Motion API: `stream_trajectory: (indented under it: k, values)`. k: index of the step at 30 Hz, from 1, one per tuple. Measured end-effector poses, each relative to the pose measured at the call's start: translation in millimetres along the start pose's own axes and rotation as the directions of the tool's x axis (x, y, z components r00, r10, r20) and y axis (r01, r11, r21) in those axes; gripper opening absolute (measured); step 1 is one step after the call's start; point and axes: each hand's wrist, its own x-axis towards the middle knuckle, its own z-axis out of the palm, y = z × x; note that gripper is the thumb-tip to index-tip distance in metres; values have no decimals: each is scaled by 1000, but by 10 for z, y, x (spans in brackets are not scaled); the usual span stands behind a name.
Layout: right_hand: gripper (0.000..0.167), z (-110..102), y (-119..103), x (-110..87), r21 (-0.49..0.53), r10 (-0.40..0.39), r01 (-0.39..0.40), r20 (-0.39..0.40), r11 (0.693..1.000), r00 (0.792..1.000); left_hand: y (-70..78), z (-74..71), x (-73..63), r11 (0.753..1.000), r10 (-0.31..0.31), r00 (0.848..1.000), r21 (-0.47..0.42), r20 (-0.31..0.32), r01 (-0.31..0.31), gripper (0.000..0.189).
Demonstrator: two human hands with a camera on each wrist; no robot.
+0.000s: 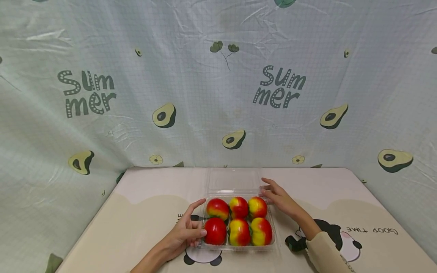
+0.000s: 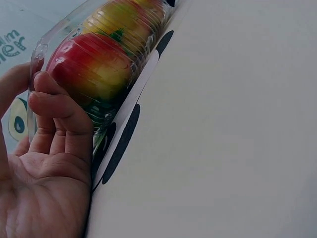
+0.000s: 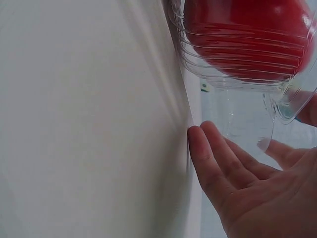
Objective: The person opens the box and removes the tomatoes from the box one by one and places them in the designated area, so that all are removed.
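A clear plastic clamshell box (image 1: 239, 247) sits on the table with its lid (image 1: 234, 180) folded back at the far side. Inside lie two rows of glossy red-and-yellow fruits (image 1: 239, 232), apple-like in shape, one of them almost wholly red (image 1: 215, 231). My left hand (image 1: 181, 233) holds the box's left side, thumb over the rim and bent fingers (image 2: 59, 106) against the ribbed wall. At the far right corner, by the hinge, is my right hand (image 1: 280, 199). Its thumb is at the rim, and its fairly straight fingers (image 3: 225, 161) reach beside the lid.
A small black object (image 1: 295, 243) lies on the table right of the box, near the right sleeve (image 1: 326, 254). The pale tabletop (image 1: 136, 227) carries printed panda figures and lettering. Behind it hangs a curtain (image 1: 191, 76) with avocado prints, meeting the table's far edge.
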Motion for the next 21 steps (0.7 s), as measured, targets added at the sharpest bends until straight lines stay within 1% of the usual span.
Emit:
stream_trajectory:
  k: [9,13,21]
  values:
    - [65,2,3,-6,-4,11,-11,27,1000,1000,-4,1,-2,1000,11,1000,-3,5,-11,94]
    - [66,-4,0,-10,-2,3,-3,42,1000,999,-2,-1,-3,1000,17,1000,0,7,-17,95]
    - [65,-4,-13,-7,-17,20,-20,42,1000,999,15,6,1,999,29,999,28,-21,-29,94]
